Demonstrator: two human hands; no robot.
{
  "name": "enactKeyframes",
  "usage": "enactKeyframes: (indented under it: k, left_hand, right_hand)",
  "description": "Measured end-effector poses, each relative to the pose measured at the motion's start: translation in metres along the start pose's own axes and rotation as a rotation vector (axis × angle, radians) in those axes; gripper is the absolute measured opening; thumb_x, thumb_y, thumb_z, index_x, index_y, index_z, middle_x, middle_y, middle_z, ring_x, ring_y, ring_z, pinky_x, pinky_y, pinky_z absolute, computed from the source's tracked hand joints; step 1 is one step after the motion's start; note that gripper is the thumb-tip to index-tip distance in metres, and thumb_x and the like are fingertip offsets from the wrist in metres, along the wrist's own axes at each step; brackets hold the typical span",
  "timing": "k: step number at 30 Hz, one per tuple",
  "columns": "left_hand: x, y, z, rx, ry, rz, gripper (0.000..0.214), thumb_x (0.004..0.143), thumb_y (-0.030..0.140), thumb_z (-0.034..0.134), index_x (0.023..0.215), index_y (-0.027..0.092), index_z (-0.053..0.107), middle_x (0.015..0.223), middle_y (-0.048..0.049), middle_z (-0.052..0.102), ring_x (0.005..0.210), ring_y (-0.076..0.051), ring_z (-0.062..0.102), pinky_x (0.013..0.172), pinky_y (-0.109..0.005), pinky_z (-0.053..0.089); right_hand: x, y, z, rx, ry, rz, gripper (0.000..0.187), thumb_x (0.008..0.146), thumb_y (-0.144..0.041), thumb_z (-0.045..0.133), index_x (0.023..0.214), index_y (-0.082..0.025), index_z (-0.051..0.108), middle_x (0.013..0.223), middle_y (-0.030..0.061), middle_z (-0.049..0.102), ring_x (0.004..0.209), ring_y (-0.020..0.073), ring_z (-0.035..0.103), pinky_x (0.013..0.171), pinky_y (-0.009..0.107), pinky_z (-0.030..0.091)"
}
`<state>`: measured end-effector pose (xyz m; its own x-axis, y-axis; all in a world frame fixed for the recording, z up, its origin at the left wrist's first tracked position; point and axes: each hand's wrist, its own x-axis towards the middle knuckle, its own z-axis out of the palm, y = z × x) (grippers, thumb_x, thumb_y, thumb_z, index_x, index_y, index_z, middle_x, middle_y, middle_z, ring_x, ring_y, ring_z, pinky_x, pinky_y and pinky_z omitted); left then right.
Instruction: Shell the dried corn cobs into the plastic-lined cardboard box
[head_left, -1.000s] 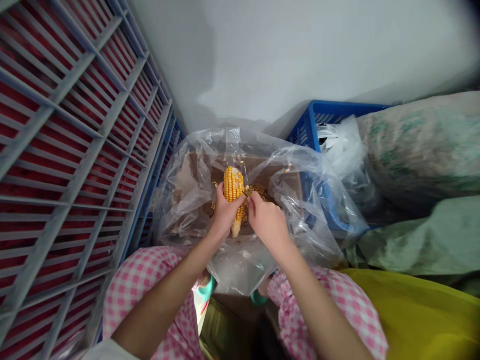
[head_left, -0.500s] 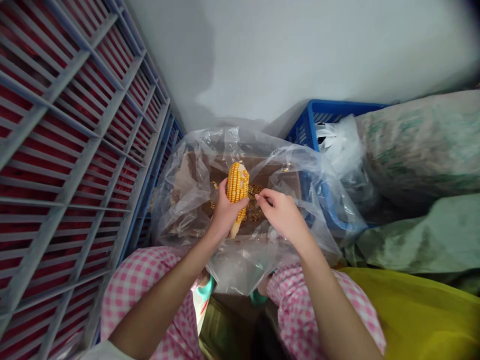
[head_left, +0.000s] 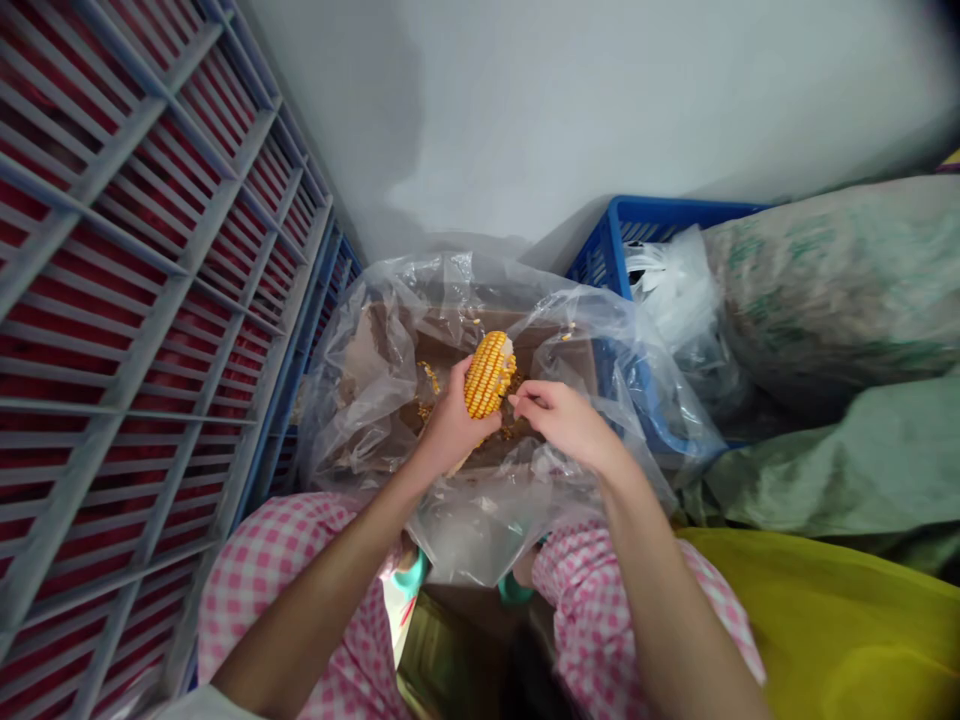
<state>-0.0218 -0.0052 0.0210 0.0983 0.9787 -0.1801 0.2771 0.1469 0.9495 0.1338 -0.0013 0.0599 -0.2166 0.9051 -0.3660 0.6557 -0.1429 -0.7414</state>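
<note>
My left hand (head_left: pixel 448 432) is wrapped round the lower part of a yellow corn cob (head_left: pixel 487 373), which tilts up and to the right over a cardboard box (head_left: pixel 390 345) lined with a clear plastic bag (head_left: pixel 375 400). My right hand (head_left: pixel 562 422) is beside the cob on its right, fingers pinched together near the kernels; what they pinch is too small to make out. Loose kernels (head_left: pixel 429 375) lie on the box's bottom.
A grey rack of red trays (head_left: pixel 135 300) rises at the left. A blue crate (head_left: pixel 637 225) stands behind the box, with white plastic in it. Large woven sacks (head_left: pixel 832 300) and a yellow bag (head_left: pixel 825 620) fill the right. My knees in pink checked cloth (head_left: pixel 285 570) are below.
The cob has tipped from nearly upright to leaning right and sits lower. My right hand has drawn back from the cob's side to just right of it.
</note>
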Motion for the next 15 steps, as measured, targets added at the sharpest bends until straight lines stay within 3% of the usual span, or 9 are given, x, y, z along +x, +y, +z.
enactKeyframes:
  k: [3,7,11,15]
  left_hand:
    - [0.000,-0.005,0.004,0.010,0.075,-0.003,0.069,0.060,0.014,0.062,0.124,0.019,0.037,0.123,-0.0102,0.050,0.109,-0.022,0.051,0.095,-0.036,0.038]
    - [0.000,-0.009,0.010,-0.074,0.194,-0.159,0.064,0.064,0.017,0.062,0.123,0.017,0.036,0.118,-0.0107,0.054,0.102,-0.019,0.056,0.091,-0.034,0.041]
    - [0.001,-0.005,0.012,-0.202,0.232,-0.250,0.063,0.065,0.017,0.063,0.122,0.019,0.036,0.115,-0.0093,0.056,0.097,-0.017,0.058,0.086,-0.031,0.044]
    - [0.000,-0.002,0.011,-0.276,0.212,-0.249,0.062,0.066,0.018,0.064,0.122,0.020,0.037,0.115,-0.0077,0.057,0.099,-0.017,0.058,0.086,-0.029,0.044]
  right_hand:
    - [-0.002,-0.006,0.026,-0.134,0.177,0.082,0.023,0.084,-0.026,0.042,0.070,-0.019,0.058,0.062,0.0000,0.058,0.057,0.0126,0.049,0.054,0.022,0.027]
    - [-0.001,-0.014,0.056,-0.230,0.332,0.175,0.024,0.089,-0.024,0.036,0.085,-0.020,0.059,0.074,0.0053,0.065,0.063,0.0157,0.056,0.056,0.024,0.026]
    - [0.002,-0.018,0.053,-0.232,0.273,0.146,0.024,0.090,-0.027,0.037,0.086,-0.020,0.060,0.078,0.0059,0.067,0.069,0.0169,0.060,0.058,0.023,0.030]
    - [-0.001,-0.023,0.044,-0.442,0.281,0.162,0.026,0.091,-0.030,0.035,0.090,-0.020,0.059,0.076,0.0074,0.067,0.067,0.0192,0.062,0.057,0.025,0.031]
